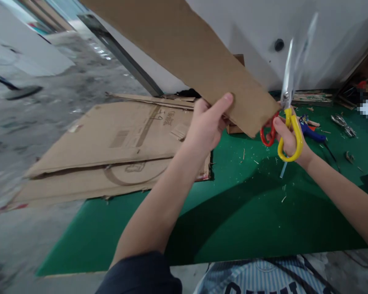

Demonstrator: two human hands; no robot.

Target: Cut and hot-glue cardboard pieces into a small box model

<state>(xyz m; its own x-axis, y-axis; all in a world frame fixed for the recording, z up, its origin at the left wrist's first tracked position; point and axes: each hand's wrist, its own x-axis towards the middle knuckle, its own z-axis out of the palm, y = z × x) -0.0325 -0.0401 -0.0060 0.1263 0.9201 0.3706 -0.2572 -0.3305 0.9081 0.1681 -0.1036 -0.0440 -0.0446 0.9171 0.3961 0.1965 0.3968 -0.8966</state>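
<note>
My left hand [207, 124] grips the lower edge of a long brown cardboard strip [184, 53], held up in the air and slanting away to the upper left. My right hand [290, 136] has its fingers through the red and yellow handles of a pair of scissors [286, 118]. The blades point upward and are spread apart, blurred by motion, right beside the strip's near right corner. Both hands hover above a green mat [248, 212].
A flattened cardboard box [110, 151] lies on the mat's left part and the grey floor. Pliers [343, 124], a blue-handled tool [313, 134] and wood scraps lie at the right. A white wall stands behind. A floor-stand base [23, 92] is at the far left.
</note>
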